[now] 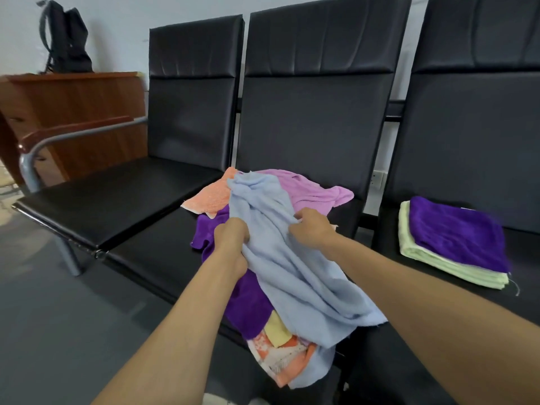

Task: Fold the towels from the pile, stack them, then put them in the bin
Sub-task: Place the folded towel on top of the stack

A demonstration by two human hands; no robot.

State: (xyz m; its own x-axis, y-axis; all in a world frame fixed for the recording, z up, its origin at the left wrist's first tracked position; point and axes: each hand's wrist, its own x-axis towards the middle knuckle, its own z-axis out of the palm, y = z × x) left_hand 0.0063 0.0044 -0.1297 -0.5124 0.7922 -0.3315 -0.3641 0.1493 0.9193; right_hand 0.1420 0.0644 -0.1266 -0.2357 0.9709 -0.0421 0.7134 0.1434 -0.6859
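While gripped along its upper edge by both hands, left (230,238) and right (312,229), to find corners for folding: light blue towel (292,273) atop the pile (248,302), left of the folded stack (453,244); no bin visible.

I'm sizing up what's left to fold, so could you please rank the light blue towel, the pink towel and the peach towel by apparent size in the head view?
1. light blue towel, nearest the camera.
2. pink towel.
3. peach towel.
The last two are partly covered, so their order is unsure.
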